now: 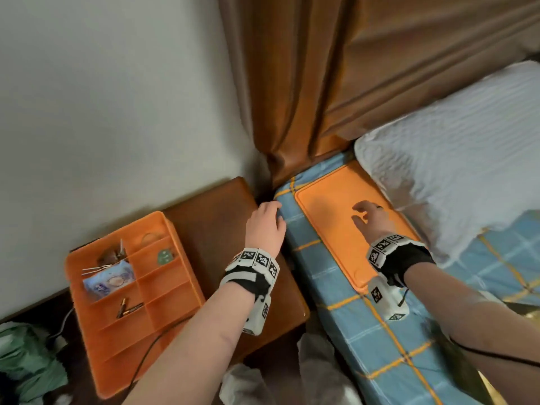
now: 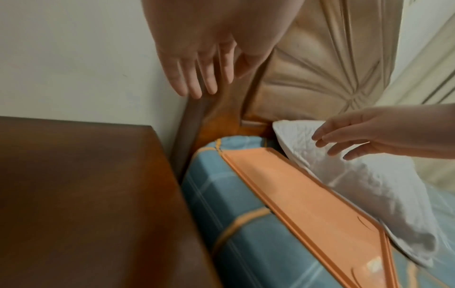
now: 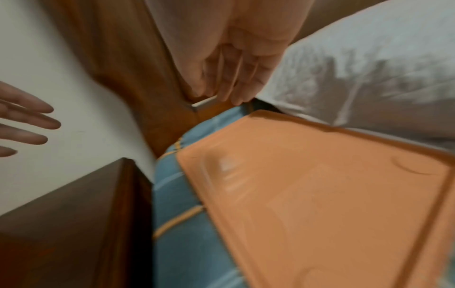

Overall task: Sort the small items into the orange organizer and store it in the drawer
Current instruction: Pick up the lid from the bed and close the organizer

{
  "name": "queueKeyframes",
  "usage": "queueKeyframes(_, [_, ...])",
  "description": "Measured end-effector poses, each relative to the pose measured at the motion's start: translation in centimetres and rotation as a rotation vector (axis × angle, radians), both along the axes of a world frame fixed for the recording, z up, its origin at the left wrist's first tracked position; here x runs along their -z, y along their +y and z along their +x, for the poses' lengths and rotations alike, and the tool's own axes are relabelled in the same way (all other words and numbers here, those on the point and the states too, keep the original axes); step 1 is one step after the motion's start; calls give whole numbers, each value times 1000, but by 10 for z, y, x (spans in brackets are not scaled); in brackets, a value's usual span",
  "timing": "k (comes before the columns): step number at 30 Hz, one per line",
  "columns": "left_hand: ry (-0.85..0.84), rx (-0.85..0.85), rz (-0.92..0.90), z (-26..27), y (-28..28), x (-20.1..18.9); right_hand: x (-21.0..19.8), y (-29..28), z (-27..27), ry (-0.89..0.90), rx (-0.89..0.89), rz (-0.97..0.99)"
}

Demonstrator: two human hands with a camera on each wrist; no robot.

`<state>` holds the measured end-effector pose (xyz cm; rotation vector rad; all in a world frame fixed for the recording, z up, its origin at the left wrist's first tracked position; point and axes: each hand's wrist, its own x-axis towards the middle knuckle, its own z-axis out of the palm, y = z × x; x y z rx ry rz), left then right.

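Observation:
The orange organizer (image 1: 137, 299) sits on the brown nightstand (image 1: 222, 226) at the left. Its compartments hold a blue packet (image 1: 108, 280), two batteries (image 1: 128, 308), a green round item (image 1: 165, 255) and some small metal pieces. Its flat orange lid (image 1: 336, 229) lies on the blue checked bed beside the pillow. My left hand (image 1: 267, 220) hovers between nightstand and bed edge, fingers straight, holding nothing. My right hand (image 1: 369, 217) hovers just above the lid (image 3: 320, 204), fingers spread and relaxed, empty. Both hands stay clear of the lid (image 2: 307, 204) in the wrist views.
A white pillow (image 1: 455, 159) lies against the lid's far side. A brown padded headboard (image 1: 380, 68) and a white wall (image 1: 102, 97) stand behind. A black cable (image 1: 152, 349) runs over the organizer's near corner. Green and white cloth lies on the floor at the bottom left.

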<state>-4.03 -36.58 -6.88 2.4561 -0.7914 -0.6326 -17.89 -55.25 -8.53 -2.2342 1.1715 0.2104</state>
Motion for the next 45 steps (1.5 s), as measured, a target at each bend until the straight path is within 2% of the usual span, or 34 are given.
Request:
queueKeyframes(4, [136, 47, 88, -27, -61, 31, 32, -60, -37, 226, 3, 42])
queueKeyframes(9, [238, -56, 160, -33, -101, 69, 70, -95, -55, 364, -16, 57])
queueKeyframes(13, [352, -181, 147, -35, -110, 90, 94, -94, -62, 293, -31, -15])
queueKeyframes(17, [376, -362, 29, -38, -116, 106, 104, -82, -64, 253, -9, -150])
queueKeyframes(20, [491, -525, -8, -34, -117, 105, 104, -71, -61, 213, 87, -130])
queueKeyframes(23, [636, -550, -22, -31, -109, 103, 102, -57, -67, 190, 181, -71])
queueKeyframes(28, [764, -476, -145, -32, -88, 70, 91, -44, -73, 142, 168, -104])
queueKeyframes(30, [734, -484, -198, -30, -76, 56, 81, -45, -70, 106, 154, -42])
queueKeyframes(33, [675, -511, -249, -22, -52, 34, 55, -49, -63, -47, 184, 148])
queueKeyframes(36, [613, -509, -295, -13, -24, 1, 21, -47, -52, -33, 181, 297])
queueKeyframes(40, [539, -514, -351, -4, 18, -46, -19, -24, -27, 75, 25, 280])
queueKeyframes(43, [461, -526, -408, 2, 54, -81, -49, 2, -12, 25, -41, 280])
queueKeyframes(45, [426, -527, -443, 7, 80, -104, -72, 21, -3, -68, 11, 332])
